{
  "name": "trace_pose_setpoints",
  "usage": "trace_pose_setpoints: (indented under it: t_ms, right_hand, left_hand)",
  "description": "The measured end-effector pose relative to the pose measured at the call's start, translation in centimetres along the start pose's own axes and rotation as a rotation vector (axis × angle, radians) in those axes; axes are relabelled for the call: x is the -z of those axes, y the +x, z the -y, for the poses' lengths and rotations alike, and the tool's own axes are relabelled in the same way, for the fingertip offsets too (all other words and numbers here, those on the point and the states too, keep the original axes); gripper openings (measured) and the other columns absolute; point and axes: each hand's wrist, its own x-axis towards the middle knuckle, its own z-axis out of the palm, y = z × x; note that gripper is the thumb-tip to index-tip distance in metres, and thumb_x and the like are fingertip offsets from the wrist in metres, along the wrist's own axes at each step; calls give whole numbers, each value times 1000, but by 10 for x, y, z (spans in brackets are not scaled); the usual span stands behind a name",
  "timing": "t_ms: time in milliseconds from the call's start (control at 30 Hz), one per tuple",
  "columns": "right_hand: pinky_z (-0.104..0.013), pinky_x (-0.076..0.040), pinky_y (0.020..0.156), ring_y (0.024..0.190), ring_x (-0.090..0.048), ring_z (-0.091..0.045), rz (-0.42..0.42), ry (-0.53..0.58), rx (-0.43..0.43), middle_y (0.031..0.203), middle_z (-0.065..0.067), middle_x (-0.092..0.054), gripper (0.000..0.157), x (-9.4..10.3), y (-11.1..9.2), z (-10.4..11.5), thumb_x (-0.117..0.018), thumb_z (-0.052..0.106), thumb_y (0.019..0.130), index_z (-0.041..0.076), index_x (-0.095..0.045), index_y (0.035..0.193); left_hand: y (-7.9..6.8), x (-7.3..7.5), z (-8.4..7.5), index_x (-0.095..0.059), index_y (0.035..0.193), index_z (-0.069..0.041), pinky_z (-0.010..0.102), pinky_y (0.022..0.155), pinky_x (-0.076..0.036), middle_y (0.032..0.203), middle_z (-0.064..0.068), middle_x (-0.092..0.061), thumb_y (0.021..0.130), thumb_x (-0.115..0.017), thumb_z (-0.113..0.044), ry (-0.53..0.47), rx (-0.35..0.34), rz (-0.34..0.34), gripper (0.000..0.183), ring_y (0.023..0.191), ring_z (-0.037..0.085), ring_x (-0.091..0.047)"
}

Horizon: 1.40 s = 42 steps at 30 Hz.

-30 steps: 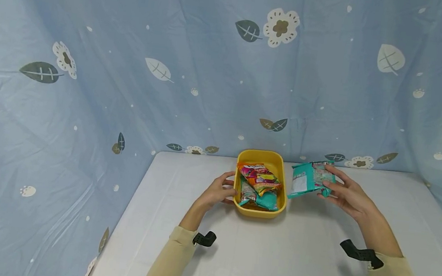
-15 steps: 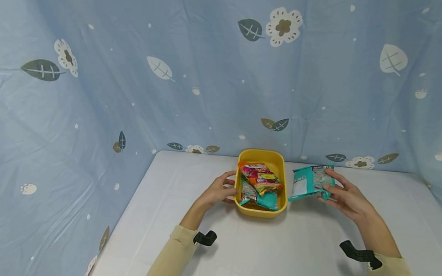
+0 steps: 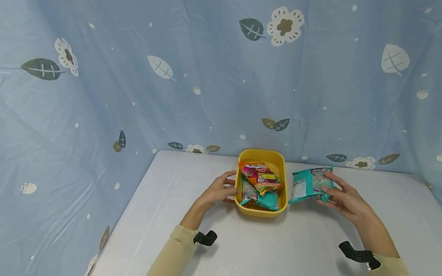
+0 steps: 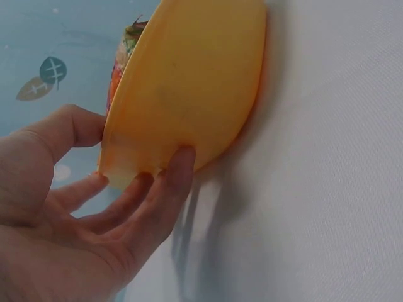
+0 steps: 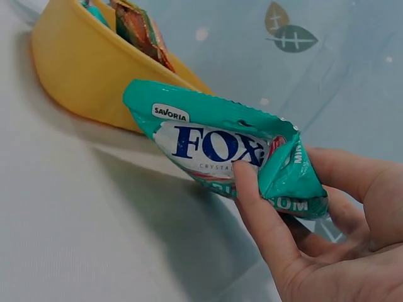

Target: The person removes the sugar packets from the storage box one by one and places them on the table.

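A yellow plastic bin (image 3: 259, 213) stands on the table with an orange-purple candy packet (image 3: 260, 178) lying over a teal candy packet (image 3: 268, 201). My left hand (image 3: 217, 191) holds the bin's left side, thumb at the rim and fingertips against the outer wall (image 4: 195, 75). To the right of the bin, my right hand (image 3: 347, 200) grips another teal candy packet (image 3: 303, 186) by its right end. That packet, lettered FOX'S (image 5: 217, 148) in the right wrist view, is raised above the table, and its shadow falls beneath it.
A white-covered table (image 3: 271, 264) carries the bin near its back edge. Behind and to the left hangs a blue curtain (image 3: 219, 87) printed with leaves and flowers. Black wrist straps with mounts (image 3: 205, 238) sit at both sleeves.
The teal packet in my right hand has dipped and tilted slightly, its left end a little lower. My left hand and the bin have stayed in place.
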Motion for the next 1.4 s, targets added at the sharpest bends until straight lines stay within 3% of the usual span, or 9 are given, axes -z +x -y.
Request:
trace_pose_setpoints:
  t_ms: [367,1033,1400]
  right_hand:
    - [-35,-61,90,98,-68,-13,-23,8,-21,117,3,-58,72,6,-2,-5,-48,2,101,27,-12,159]
    - [-36,-61,89,95,-69,-14,-52,-152,-25,117,6,-56,72,12,-3,-11,-55,6,99,24,-17,158]
    - [-24,-58,81,94,-63,-6,-94,-260,-41,117,10,-53,72,16,-5,-14,-58,14,99,25,-19,158]
  left_hand:
    - [0,1,1,-35,151,-24,42,76,-64,134,19,-50,88,-66,-9,-11,-9,0,72,107,29,-62]
    - [-2,0,-2,-35,152,-23,46,80,-63,137,21,-49,90,-66,-10,-1,-13,0,71,105,27,-62]
    - [-3,-1,-3,-32,153,-22,49,81,-62,138,21,-48,90,-65,-9,3,-10,2,73,109,28,-61]
